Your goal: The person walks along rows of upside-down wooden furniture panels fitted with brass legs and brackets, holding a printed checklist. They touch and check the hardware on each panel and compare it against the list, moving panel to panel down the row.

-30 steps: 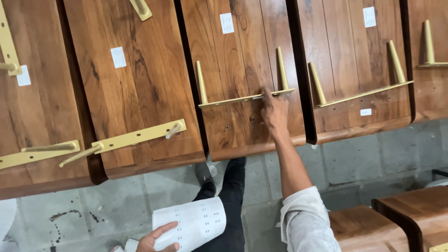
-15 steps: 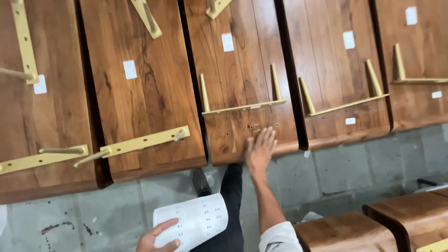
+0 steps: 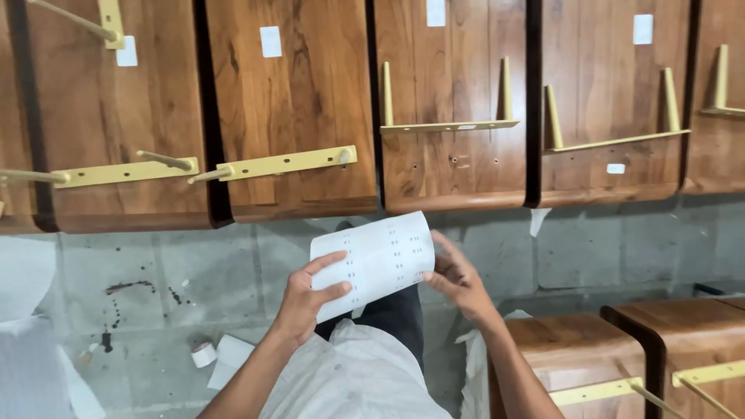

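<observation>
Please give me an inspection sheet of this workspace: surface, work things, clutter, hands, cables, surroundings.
Surface: grey concrete floor, stained at left.
Work things: white sheet of sticker labels, held by both hands.
Clutter: small tape roll and paper scraps on floor.
Hands: left hand grips the sheet's left edge; right hand touches its right edge.
Cables: nothing seen.
Surroundings: row of wooden panels with brass brackets and white labels.
</observation>
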